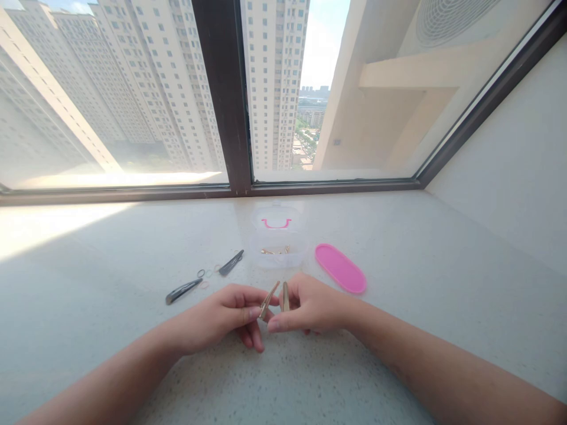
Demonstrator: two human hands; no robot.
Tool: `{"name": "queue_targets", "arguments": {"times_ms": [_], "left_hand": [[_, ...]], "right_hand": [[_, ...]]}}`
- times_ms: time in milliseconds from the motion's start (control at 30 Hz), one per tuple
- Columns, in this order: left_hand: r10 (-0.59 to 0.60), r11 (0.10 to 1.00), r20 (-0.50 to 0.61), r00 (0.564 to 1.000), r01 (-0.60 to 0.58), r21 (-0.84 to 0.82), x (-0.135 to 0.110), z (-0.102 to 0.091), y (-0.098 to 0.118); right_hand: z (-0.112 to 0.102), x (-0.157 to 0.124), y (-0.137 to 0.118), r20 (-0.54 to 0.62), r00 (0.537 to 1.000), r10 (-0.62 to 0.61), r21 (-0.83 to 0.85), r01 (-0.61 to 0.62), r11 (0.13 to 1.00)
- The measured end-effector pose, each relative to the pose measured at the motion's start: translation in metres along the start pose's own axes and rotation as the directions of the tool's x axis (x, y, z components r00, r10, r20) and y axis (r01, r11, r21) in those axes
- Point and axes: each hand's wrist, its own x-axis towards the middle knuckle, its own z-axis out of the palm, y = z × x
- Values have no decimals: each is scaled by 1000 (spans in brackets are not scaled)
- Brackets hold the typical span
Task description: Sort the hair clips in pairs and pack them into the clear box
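In front of a clear, pink-handled plastic case (299,247), the left hand (233,313) grasps a slim gold metal clip (269,302) between its fingers, the right hand (312,304) a second gold clip (286,296). Small gold pieces (275,251) are inside; two dark teardrop-shaped clips (231,263) lie outside, to its left.

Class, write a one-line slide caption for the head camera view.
Left hand holds one gold clip, right hand another clip, near a clear box and a pink oval tray.
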Motion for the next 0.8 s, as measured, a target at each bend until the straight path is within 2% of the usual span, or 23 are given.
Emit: {"name": "queue_targets", "arguments": {"times_ms": [367,667,800], "left_hand": [[-31,999,-38,999,30,-25,1,0,-1],[-18,999,-6,1000,18,-36,1,0,1],[-17,999,12,1000,18,-44,2,-2,-1]], "right_hand": [[0,0,0,-10,999,39,-11,-39,999],[-1,-2,-5,28,1000,-7,4,7,1000],[-1,-2,-5,12,999,52,10,-52,999]]}}
